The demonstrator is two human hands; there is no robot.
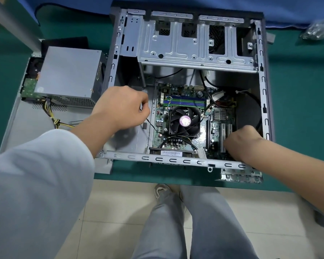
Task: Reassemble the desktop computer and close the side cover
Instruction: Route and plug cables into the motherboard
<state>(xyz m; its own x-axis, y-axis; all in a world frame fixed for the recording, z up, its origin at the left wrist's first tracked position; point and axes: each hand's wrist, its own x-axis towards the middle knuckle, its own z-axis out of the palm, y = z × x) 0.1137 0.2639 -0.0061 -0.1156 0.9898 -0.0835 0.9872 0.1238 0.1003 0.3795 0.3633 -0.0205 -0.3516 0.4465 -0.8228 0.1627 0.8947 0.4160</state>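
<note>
Desktop case (264, 101) lies on its side, open face up, drive-bay end pointing away from the person, rear edge at the near table edge; long axis runs roughly near-to-far. Left hand (123, 107): fingers curled, thumb and forefinger pinching a thin black wire (153, 128) just left of the motherboard (216, 126). Right hand (241, 141): fingers curled down onto the expansion slots at the board's near right corner; cannot tell what they grip, fingertips hidden. CPU fan (184, 120) sits mid-board, RAM slots just beyond it. Drive cage (193, 43) spans the far end of the case, bays hold nothing visible. Case rests on a green table (297, 109), blue cloth at the far edge. Left of the case, touching or nearly so: power supply (69, 75) sitting on the grey side cover (28, 118), its yellow-black cable bundle trailing toward the person. Plastic bag (318, 28) far right. Pale tiled floor below.
</note>
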